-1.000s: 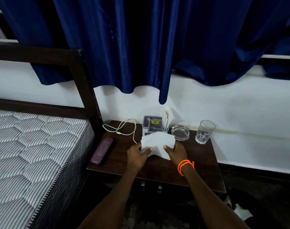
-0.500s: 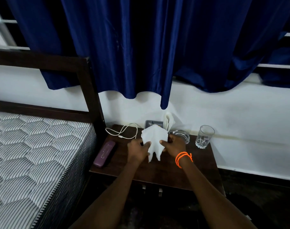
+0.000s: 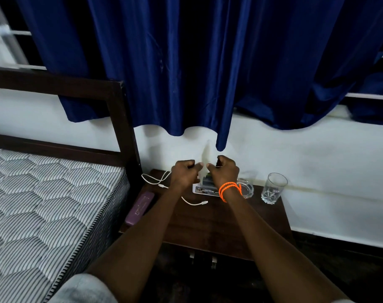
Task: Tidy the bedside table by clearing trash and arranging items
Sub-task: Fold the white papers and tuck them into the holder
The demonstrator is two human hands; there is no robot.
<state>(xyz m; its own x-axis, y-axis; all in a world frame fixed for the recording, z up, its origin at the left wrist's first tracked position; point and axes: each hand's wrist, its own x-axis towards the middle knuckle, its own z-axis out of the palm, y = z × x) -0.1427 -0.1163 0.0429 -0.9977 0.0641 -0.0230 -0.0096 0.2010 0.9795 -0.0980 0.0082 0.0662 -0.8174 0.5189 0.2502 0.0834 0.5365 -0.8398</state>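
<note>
Two hands are raised together above the back of the dark wooden bedside table point(image 3: 229, 224). The left hand point(image 3: 184, 173) and the right hand point(image 3: 224, 171), which wears orange cord bracelets point(image 3: 229, 190) at the wrist, both have their fingers curled in. Between them they seem to pinch a thin white tissue point(image 3: 206, 157). It is blurred and pale against the white wall, so the exact grip is hard to read.

The tissue rises edge-on between the two fists, directly over a small holder with a printed label point(image 3: 204, 189) at the rear of the table. My guess is that the step is folding or gathering the tissue, either to tuck it back or to bin it.

To do that well, the hands should keep the sheet taut, bring the edges together evenly and stay clear of the clear glass ashtray point(image 3: 248, 189) just beside the right wrist. A clear drinking glass point(image 3: 273, 189) stands further right.

A white charging cable point(image 3: 164, 182) trails loose at the left. A purple oblong case point(image 3: 140, 207) lies along the table's edge by the striped mattress point(image 3: 44, 204).
</note>
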